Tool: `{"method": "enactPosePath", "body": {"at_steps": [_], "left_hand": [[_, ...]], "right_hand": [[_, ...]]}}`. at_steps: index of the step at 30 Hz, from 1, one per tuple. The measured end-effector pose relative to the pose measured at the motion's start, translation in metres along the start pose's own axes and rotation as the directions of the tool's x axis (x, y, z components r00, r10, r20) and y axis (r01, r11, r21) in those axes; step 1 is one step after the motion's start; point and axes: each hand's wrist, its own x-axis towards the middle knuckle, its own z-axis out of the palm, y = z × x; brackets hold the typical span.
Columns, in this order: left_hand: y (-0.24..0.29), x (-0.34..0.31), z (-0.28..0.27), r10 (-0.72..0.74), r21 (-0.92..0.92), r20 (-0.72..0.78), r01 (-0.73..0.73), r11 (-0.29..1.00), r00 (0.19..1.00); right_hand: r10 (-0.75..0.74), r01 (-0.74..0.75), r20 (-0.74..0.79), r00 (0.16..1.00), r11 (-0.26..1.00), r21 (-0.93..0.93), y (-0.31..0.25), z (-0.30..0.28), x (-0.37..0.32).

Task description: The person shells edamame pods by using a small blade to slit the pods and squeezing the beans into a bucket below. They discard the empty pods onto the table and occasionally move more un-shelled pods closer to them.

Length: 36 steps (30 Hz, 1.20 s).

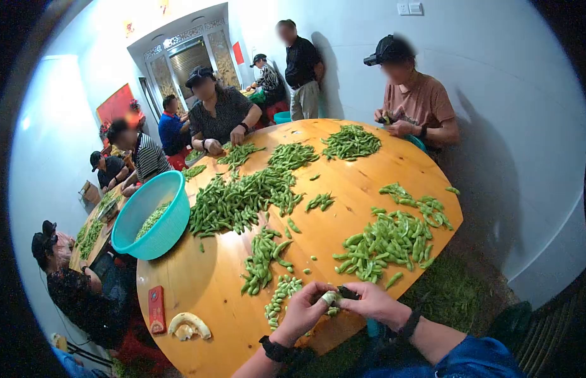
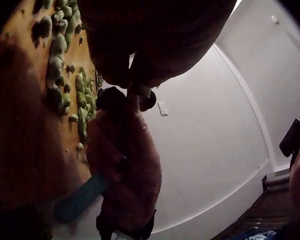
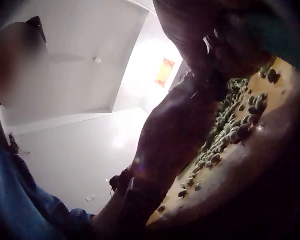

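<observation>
Now left hand (image 1: pixel 300 313) and right hand (image 1: pixel 376 305) clamp fingers on 1 greenish piece (image 2: pixel 142 91), red packet (image 1: pixel 156 310) unreadable

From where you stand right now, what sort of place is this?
Probably a room in a home or small hall, used for group bean shelling: green pods heaped on a wooden table, a teal basket of what look like shelled beans, and several people around.
</observation>
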Motion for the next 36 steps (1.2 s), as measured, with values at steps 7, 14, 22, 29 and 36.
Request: {"method": "enactPosePath", "body": {"at_steps": [7, 14, 22, 29, 36], "left_hand": [[0.001, 0.001, -0.001, -0.098, -0.103, -0.004, 0.097, 0.990, 0.995], [0.000, -0.003, 0.005, 0.315, 0.593, -0.046, -0.228, 0.772, 0.948], [0.014, -0.005, -0.011, -0.056, 0.131, 0.157, 0.035, 0.991, 0.986], [0.019, -0.003, -0.010, -0.187, 0.049, 0.100, 0.183, 0.982, 0.977], [0.012, 0.001, -0.006, -0.160, 0.105, 0.016, 0.158, 0.982, 0.987]], "right_hand": [[0.089, -0.096, 0.060, 0.994, 0.986, 0.136, 0.001, -0.002, 0.001], [-0.005, -0.020, -0.105, 0.994, 0.970, -0.242, 0.001, 0.001, 0.002], [0.072, -0.066, 0.092, 0.993, 0.996, -0.066, -0.025, -0.001, 0.000], [0.187, -0.194, 0.127, 0.974, 0.980, 0.045, -0.026, -0.004, 0.004], [0.186, -0.193, 0.114, 0.976, 0.979, 0.058, -0.021, -0.006, 0.010]]}}
